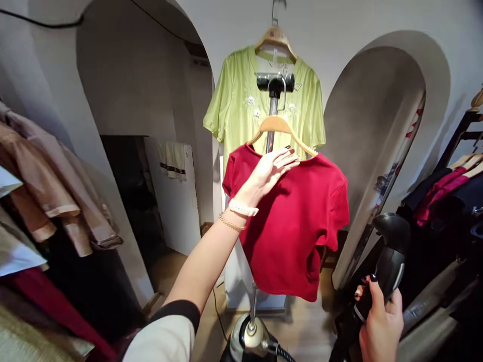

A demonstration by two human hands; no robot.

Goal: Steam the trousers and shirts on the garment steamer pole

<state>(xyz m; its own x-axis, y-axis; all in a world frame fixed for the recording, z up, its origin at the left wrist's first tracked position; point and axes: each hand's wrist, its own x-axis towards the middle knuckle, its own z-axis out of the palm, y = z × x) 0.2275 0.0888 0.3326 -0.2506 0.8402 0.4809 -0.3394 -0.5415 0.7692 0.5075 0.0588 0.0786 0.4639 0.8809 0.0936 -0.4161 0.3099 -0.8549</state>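
Centrally, and leaning toward four o'clock, hangs a red short-sleeved top (281, 241), deep and even in colour, with a wide, low neckline, a cropped straight hem and a smooth, matte-looking surface. Soft folds gather at its four o'clock side, below the sleeve. Its pale wooden hanger (275, 123), a smooth curved bow, rises at the neckline in front of a grey metal pole (270, 143) with a black crossbar (275, 82) at one o'clock.

The left hand (274, 168) lies open over the top's upper edge, fingers extended, lightly fanned and pinching nothing; whether the palm presses the cloth, I cannot tell. A white beaded-looking bracelet (243, 207) and a thin gold-toned chain (231, 223) circle that wrist.

At four o'clock, well apart from the cloth, the right hand (383, 322) wraps its fingers around a black steamer head (390, 266), hard and plastic-looking, its rounded nozzle flaring toward ten o'clock.

Behind, toward twelve o'clock, hangs a pale green blouse (237, 108), slightly lustrous, with white flower-like trim. The steamer base (252, 339), rounded and glossy, stands at six o'clock with a ribbed black hose (284, 353).
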